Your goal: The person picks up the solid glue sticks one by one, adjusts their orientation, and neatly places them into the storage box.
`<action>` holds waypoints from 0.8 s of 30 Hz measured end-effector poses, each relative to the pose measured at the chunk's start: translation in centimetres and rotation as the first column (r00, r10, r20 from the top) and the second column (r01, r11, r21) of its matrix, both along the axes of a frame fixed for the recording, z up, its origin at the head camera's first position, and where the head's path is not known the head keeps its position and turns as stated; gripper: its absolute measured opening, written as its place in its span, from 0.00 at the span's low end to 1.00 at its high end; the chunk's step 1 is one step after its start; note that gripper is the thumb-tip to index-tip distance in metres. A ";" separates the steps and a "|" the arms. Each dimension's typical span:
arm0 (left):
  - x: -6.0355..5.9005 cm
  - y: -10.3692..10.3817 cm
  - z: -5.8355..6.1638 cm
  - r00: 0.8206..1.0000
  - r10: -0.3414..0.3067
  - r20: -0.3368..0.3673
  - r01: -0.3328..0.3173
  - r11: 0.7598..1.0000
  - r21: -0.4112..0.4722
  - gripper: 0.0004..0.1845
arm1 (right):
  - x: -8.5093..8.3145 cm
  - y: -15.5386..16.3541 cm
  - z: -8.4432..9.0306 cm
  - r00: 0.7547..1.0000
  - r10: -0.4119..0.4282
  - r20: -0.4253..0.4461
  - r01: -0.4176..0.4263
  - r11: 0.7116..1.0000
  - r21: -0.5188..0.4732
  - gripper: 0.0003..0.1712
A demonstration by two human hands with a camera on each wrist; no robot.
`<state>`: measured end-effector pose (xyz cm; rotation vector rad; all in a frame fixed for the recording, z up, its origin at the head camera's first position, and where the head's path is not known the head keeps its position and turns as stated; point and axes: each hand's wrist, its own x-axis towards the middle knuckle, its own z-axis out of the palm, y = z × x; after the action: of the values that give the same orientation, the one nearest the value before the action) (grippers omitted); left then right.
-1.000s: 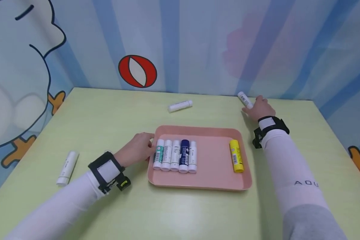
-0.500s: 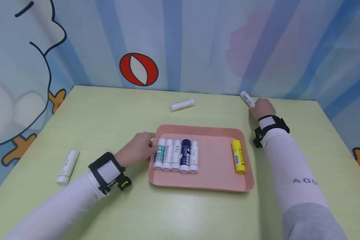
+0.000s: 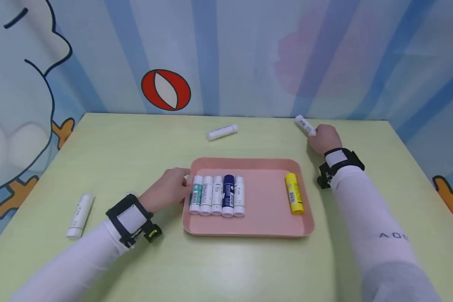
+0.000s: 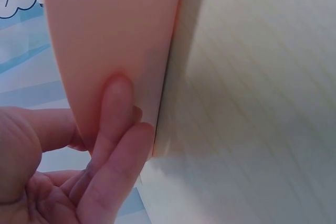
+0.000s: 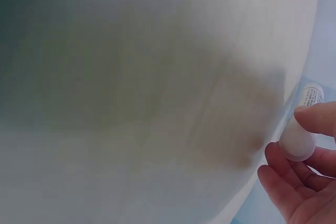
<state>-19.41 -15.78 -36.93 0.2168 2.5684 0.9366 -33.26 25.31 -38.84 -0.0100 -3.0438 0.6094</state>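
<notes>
Your right grip (image 3: 323, 138) is curled around a white stick (image 3: 305, 125) at the bench's (image 3: 136, 142) far right edge — thumb on its side. Your left grip (image 3: 170, 189) pinches the pink tray's (image 3: 264, 224) left rim — five sticks (image 3: 217, 195) lined up inside.

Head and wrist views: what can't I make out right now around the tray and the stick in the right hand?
- White stick in the right hand: its lower end is hidden by the fingers in the head view; label too small.
- Right wrist view: the table is blurred.
- Left hand on the pink tray: the left wrist view shows only the tray's rim.
- Labels on the five sticks: too small.
</notes>
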 end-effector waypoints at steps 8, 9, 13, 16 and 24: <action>-0.5 -0.3 0.1 1.000 -0.017 -0.025 0.017 1.000 -0.009 0.20 | 1.9 -0.4 1.0 0.994 0.102 -0.049 -0.105 0.992 -0.069 0.20; -0.5 -0.4 0.1 1.000 -0.016 -0.023 0.016 1.000 -0.005 0.21 | 2.2 -0.6 1.3 0.990 0.128 -0.062 -0.132 0.989 -0.069 0.20; -0.5 -0.7 0.3 1.000 -0.021 -0.009 0.021 1.000 -0.014 0.26 | 3.5 -1.3 2.5 0.974 0.211 -0.086 -0.217 0.974 -0.067 0.18; -0.7 -1.0 0.7 0.999 -0.032 -0.016 0.030 0.996 -0.081 0.29 | 4.5 -1.9 3.3 0.963 0.257 -0.082 -0.263 0.962 -0.071 0.18; -2.2 -1.0 3.2 0.919 -0.152 -0.365 0.021 0.940 -0.339 0.32 | 7.4 -4.3 5.2 0.919 0.390 -0.063 -0.393 0.918 -0.056 0.18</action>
<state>-21.58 -16.83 -33.75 0.4560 2.9966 0.4473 -25.83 20.97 -33.64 0.6181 -2.9880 0.7179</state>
